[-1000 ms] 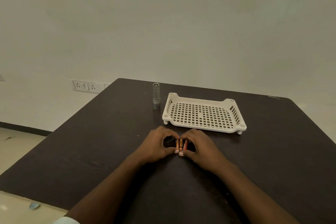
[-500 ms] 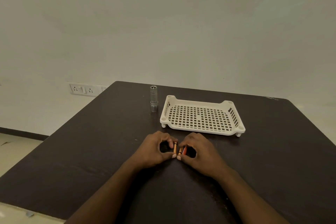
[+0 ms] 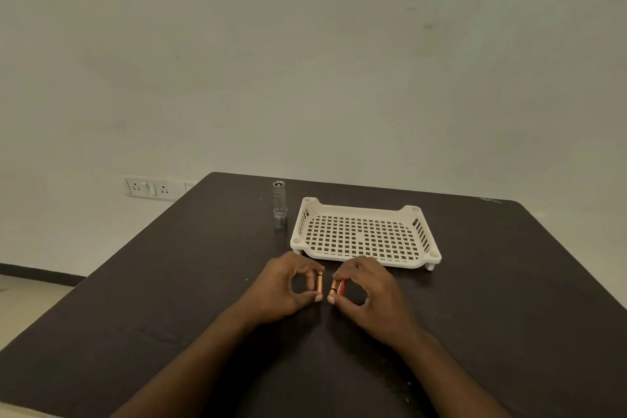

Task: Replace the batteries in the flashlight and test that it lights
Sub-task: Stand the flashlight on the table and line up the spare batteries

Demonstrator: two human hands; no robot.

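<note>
A small silver flashlight [image 3: 279, 204] stands upright on the dark table [image 3: 169, 282], just left of the white tray. Both my hands rest on the table nearer to me. My left hand [image 3: 283, 285] pinches one copper-coloured battery [image 3: 319, 282] upright between thumb and fingers. My right hand [image 3: 368, 288] pinches two batteries [image 3: 337, 287] side by side, one copper, one with a red label. A small gap separates the two hands.
A white perforated plastic tray [image 3: 364, 234] sits behind my hands with nothing in it. A wall socket panel [image 3: 149, 187] is on the wall past the table's left edge. The floor shows at lower left.
The three batteries were held together between both hands; now the hands have drawn apart, one battery going left, two staying right. The camera has tilted up.
</note>
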